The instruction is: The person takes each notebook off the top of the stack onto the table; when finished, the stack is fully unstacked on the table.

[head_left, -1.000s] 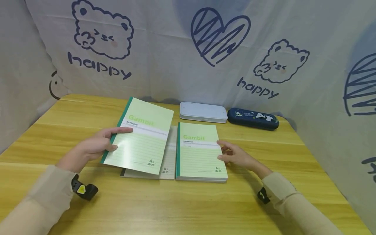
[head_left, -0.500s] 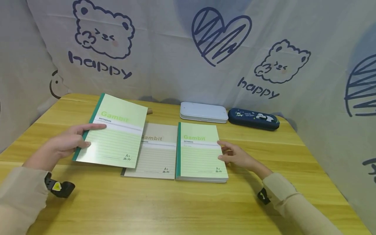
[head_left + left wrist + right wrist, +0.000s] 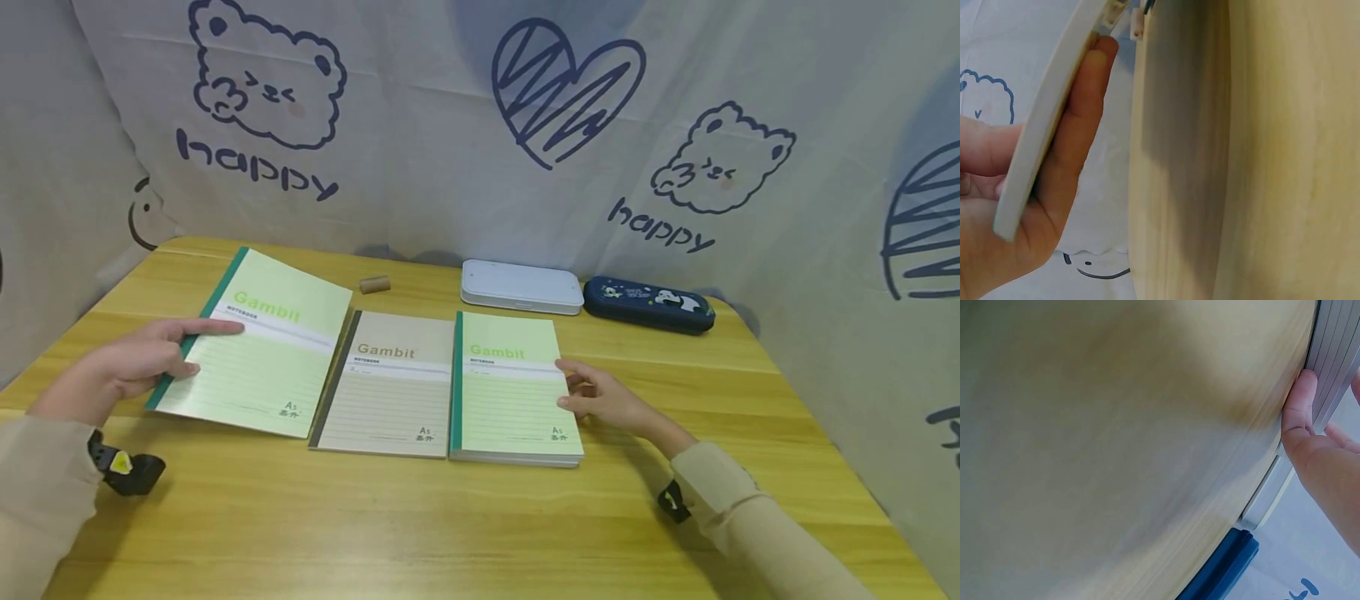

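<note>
My left hand (image 3: 142,358) grips a pale-green notebook (image 3: 262,350) by its dark-green spine, fingertip and thumb on the cover. In the left wrist view, that notebook (image 3: 1041,119) is tilted above the tabletop, with fingers (image 3: 1085,112) spread along its underside. On the table beside it lies a beige notebook (image 3: 397,396), flat. Against its right edge sits a stack of green notebooks (image 3: 513,396). At the stack's right edge my right hand (image 3: 607,400) has its fingers bent. The right wrist view shows several layers in that stack (image 3: 1338,344), and a finger (image 3: 1299,403) low against its side.
Along the back of the wooden table (image 3: 450,525) lie a white pencil box (image 3: 520,286), a dark-blue panda pencil case (image 3: 648,306) and a small brown piece (image 3: 375,284). A printed cloth (image 3: 420,125) hangs close behind them.
My left hand has carried the green notebook left and lower, uncovering the beige notebook and the small brown piece. The right hand has stayed at the stack.
</note>
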Demonstrator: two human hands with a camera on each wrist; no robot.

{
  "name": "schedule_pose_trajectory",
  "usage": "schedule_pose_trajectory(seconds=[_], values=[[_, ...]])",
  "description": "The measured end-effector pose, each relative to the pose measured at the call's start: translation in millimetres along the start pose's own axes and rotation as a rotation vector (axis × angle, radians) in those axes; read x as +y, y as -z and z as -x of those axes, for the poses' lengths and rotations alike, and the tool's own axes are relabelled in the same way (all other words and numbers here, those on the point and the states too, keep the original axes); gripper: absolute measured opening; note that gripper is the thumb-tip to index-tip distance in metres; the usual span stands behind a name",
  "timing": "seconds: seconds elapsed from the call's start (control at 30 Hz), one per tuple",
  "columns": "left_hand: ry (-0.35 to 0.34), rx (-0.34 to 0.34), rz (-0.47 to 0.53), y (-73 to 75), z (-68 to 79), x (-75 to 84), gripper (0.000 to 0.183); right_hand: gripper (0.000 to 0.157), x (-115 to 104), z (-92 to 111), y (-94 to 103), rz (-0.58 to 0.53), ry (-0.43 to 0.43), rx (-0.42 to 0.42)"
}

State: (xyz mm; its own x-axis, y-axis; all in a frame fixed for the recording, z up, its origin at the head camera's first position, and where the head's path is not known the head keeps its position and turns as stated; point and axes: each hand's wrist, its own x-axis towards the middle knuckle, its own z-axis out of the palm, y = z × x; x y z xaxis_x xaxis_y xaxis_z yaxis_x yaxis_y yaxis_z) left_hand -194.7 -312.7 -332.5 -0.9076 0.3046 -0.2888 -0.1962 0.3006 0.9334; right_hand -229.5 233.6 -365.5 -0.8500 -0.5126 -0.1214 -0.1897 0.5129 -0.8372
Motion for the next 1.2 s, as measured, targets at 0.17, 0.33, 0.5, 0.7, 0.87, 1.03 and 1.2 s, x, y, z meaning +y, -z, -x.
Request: schedule_pose_trajectory(seconds=[0.17, 0.33, 0.5, 0.7, 0.87, 1.03, 1.2], values=[[0.042, -0.046, 0.041, 2.1, -3.2, -2.9, 0.065, 0.061, 0, 0, -0.4, 0.000, -0.002, 0.000], [0.059, -0.070, 0.056, 2.0, -5.0, -5.3, 0.065, 0.062, -1, 1, -0.9, -0.005, -0.002, -0.002], [0.064, -0.085, 0.085, 1.4, -4.8, -6.9, 0.065, 0.061, -1, 0, -0.8, -0.013, -0.003, -0.005], [0.081, -0.121, 0.114, 2.2, -4.5, -10.0, 0.064, 0.061, 0, 0, -0.3, -0.009, -0.014, -0.002], [0.105, -0.122, 0.091, -0.1, -5.1, -11.6, 0.065, 0.061, -1, 0, -0.2, -0.003, -0.015, -0.002], [0.096, -0.118, -0.032, -2.5, -6.5, -12.3, 0.068, 0.061, -1, 0, -0.2, -0.004, -0.014, 0.001], [0.041, -0.111, -0.230, 0.0, -6.0, -13.1, 0.066, 0.060, -2, 0, 0.0, -0.010, -0.015, 0.001]])
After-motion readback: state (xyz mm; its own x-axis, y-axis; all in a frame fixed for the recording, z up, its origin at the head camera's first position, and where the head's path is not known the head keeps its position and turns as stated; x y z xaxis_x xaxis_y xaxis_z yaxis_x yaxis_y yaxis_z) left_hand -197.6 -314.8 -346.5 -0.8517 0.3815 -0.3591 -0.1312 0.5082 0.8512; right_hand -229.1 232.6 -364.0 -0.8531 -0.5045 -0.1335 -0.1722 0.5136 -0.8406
